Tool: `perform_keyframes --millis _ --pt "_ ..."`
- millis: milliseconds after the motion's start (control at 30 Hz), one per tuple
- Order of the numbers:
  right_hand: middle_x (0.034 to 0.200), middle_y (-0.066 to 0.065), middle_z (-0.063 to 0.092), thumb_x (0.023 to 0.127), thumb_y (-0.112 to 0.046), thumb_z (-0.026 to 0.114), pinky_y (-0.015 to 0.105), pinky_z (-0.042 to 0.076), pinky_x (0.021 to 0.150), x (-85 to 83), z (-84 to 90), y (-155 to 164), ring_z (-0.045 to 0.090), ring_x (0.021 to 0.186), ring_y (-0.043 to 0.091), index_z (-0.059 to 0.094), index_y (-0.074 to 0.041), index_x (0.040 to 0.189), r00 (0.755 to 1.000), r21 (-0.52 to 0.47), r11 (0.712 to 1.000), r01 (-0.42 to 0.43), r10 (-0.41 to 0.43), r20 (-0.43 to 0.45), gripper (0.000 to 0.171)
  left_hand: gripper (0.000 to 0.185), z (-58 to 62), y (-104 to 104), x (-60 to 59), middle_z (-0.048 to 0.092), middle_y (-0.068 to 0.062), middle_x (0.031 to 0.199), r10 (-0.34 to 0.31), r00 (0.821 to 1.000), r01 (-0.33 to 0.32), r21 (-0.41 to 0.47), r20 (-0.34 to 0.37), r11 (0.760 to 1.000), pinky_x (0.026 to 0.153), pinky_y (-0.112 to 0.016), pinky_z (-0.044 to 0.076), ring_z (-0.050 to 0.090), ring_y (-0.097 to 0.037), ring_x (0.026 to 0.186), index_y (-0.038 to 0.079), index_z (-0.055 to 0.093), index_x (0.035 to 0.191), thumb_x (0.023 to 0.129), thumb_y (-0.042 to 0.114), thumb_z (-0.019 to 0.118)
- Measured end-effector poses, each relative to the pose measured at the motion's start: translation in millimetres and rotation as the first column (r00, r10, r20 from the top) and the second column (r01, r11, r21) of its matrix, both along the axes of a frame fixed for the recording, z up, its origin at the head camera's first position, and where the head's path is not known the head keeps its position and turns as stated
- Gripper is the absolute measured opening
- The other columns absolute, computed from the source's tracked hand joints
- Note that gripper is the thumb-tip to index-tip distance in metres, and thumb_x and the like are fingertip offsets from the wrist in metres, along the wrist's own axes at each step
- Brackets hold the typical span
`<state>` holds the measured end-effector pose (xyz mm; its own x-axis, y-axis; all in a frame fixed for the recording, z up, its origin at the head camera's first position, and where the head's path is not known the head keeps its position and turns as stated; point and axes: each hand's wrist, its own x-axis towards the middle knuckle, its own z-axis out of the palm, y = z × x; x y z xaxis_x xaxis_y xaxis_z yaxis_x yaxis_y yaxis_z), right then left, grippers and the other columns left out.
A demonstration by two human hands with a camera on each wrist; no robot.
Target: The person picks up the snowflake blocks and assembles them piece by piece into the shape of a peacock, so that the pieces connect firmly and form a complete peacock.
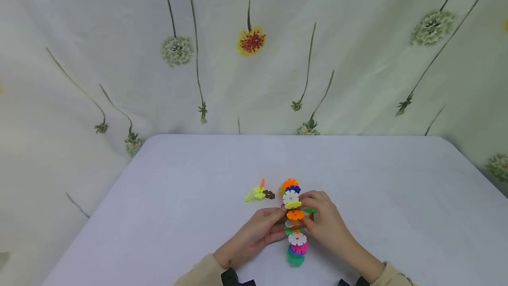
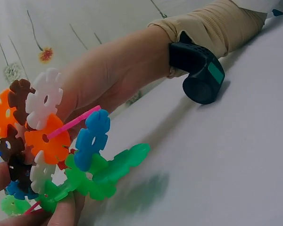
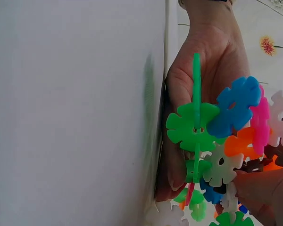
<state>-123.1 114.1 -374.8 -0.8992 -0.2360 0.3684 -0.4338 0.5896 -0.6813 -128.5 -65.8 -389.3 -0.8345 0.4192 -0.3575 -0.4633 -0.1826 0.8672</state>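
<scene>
Both hands hold a built-up chain of interlocking plastic snowflake discs (image 1: pixel 295 215) in orange, white, yellow, blue, pink, green and brown. My left hand (image 1: pixel 259 229) grips it from the left, with fingers reaching beneath its middle. From the right, my right hand (image 1: pixel 326 219) pinches it near the middle. Green discs (image 2: pixel 89 176) and a blue disc (image 2: pixel 93 140) stick out at one end in the left wrist view. In the right wrist view, a thumb (image 3: pixel 266 188) presses beside a whitish disc (image 3: pixel 221 165). Some fingertips are hidden behind discs.
Beyond my left hand lie a few loose discs: a yellow one (image 1: pixel 259 192), a brown one (image 1: pixel 269 194) and a yellow-green one (image 1: pixel 248 197). The white-covered table (image 1: pixel 190 167) meets a flower-print cloth (image 1: pixel 349 56) at the back.
</scene>
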Motion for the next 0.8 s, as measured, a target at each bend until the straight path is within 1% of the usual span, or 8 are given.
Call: perform_keyframes --millis 200,433,533,600,667,733,767,800 --pt "0.098 -0.003 0.061 0.066 0.017 0.073 0.035 0.051 0.078 -0.4 0.0 -1.0 0.056 0.093 0.021 0.068 -0.014 0.075 0.999 -0.072 0.997 0.012 -0.009 0.041 0.032 0.044 0.8 -2.7 -0.4 0.061 -0.019 0.114 -0.013 1.000 0.013 -0.015 -0.018 1.000 0.083 -0.036 0.049 0.061 -0.028 0.101 -0.010 0.050 0.125 0.099 0.025 0.049" --pt "0.098 -0.003 0.062 0.069 0.018 0.070 0.035 0.051 0.079 -0.2 -1.9 1.9 0.059 0.092 0.021 0.067 -0.015 0.074 0.997 -0.149 0.989 0.024 -0.013 0.078 0.033 0.052 0.0 -17.4 0.4 0.060 -0.015 0.117 -0.080 0.995 0.077 -0.064 -0.055 0.995 0.085 -0.034 0.048 0.061 -0.028 0.102 -0.007 0.051 0.127 0.094 0.033 0.056" --pt "0.100 -0.001 0.062 0.071 0.017 0.068 0.034 0.051 0.078 -0.6 -1.2 2.9 0.059 0.093 0.022 0.066 -0.014 0.073 0.994 -0.155 0.987 0.044 -0.028 0.104 0.032 0.046 2.8 -39.5 -1.5 0.062 -0.012 0.110 -0.096 0.988 0.076 -0.158 -0.124 0.985 0.082 -0.033 0.050 0.063 -0.025 0.095 -0.006 0.055 0.123 0.093 0.028 0.059" --pt "0.101 0.000 0.062 0.072 0.017 0.068 0.034 0.051 0.078 -2.0 -0.1 2.8 0.059 0.094 0.023 0.066 -0.013 0.073 0.993 -0.155 0.987 0.044 -0.026 0.115 0.030 0.035 4.5 -56.5 -6.0 0.065 -0.011 0.098 -0.064 0.968 -0.002 -0.261 -0.243 0.965 0.074 -0.030 0.053 0.065 -0.022 0.083 -0.006 0.059 0.115 0.092 0.021 0.061" --pt "0.101 0.000 0.061 0.073 0.016 0.069 0.034 0.051 0.079 -2.6 0.5 2.5 0.058 0.095 0.023 0.065 -0.013 0.072 0.993 -0.155 0.987 0.045 -0.026 0.119 0.030 0.025 6.3 -71.3 -11.4 0.064 -0.008 0.086 -0.030 0.917 -0.144 -0.401 -0.397 0.905 0.066 -0.029 0.053 0.063 -0.018 0.072 -0.004 0.062 0.106 0.088 0.014 0.065" --pt "0.101 0.000 0.061 0.072 0.016 0.069 0.034 0.051 0.079 -2.0 0.4 1.8 0.058 0.094 0.023 0.065 -0.014 0.072 0.991 -0.162 0.985 0.051 -0.030 0.131 0.030 0.024 5.8 -81.1 -17.6 0.061 -0.003 0.080 -0.040 0.849 -0.295 -0.535 -0.527 0.792 0.059 -0.028 0.050 0.059 -0.015 0.066 0.001 0.062 0.102 0.083 0.012 0.071" --pt "0.100 -0.001 0.060 0.072 0.016 0.068 0.034 0.051 0.079 -1.5 -0.3 1.6 0.058 0.094 0.023 0.065 -0.014 0.071 0.990 -0.166 0.985 0.053 -0.030 0.135 0.030 0.027 4.9 -83.9 -20.5 0.059 -0.002 0.079 -0.074 0.814 -0.352 -0.590 -0.576 0.727 0.058 -0.028 0.049 0.056 -0.014 0.064 0.003 0.061 0.102 0.080 0.012 0.074" --pt "0.100 -0.001 0.060 0.073 0.016 0.068 0.033 0.051 0.079 -0.6 -1.4 1.3 0.057 0.094 0.023 0.065 -0.014 0.071 0.988 -0.169 0.984 0.059 -0.034 0.148 0.030 0.031 3.8 -85.3 -23.2 0.057 0.000 0.081 -0.118 0.790 -0.385 -0.636 -0.602 0.669 0.057 -0.028 0.048 0.055 -0.013 0.064 0.006 0.061 0.104 0.078 0.014 0.076"
